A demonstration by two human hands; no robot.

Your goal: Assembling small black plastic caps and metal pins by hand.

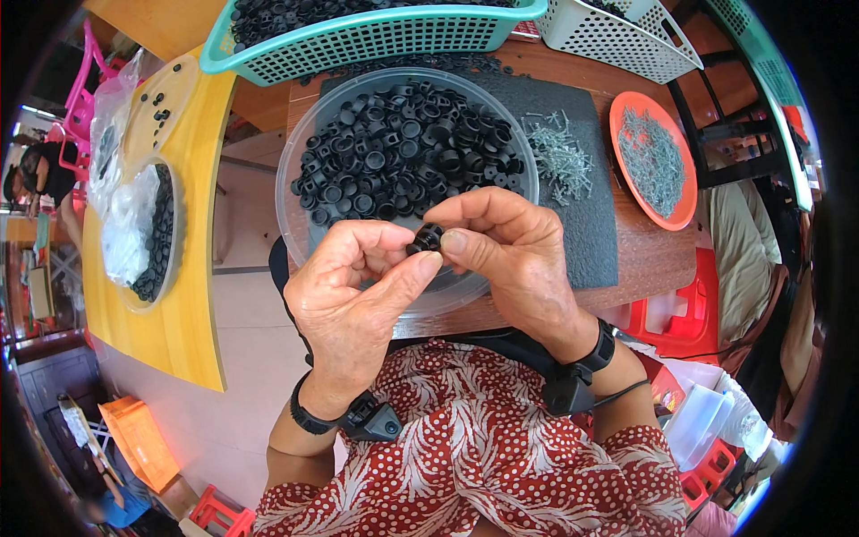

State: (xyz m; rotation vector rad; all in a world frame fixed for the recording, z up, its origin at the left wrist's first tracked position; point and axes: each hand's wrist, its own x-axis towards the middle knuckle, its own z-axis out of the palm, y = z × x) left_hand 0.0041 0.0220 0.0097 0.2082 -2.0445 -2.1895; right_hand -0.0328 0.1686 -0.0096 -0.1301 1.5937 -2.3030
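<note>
Between my two hands is a small round black plastic part (pixel 426 239). My left hand (pixel 353 291) pinches its left side between thumb and fingers. On the other side my right hand (pixel 510 255) grips it with thumb and forefinger. Both hands hover over the near rim of a clear round tub (pixel 284 179) full of similar black plastic parts (pixel 403 148). Fingertips hide some of the held part, so its exact kind cannot be made out.
A pile of thin metal pins (pixel 559 157) lies on a dark mat (pixel 591 242); more fill an orange plate (pixel 689 201). Behind stand a green basket (pixel 376 49) and a white basket (pixel 617 45). On the left, a yellow table (pixel 192 313) bears another tub (pixel 174 268) of black parts.
</note>
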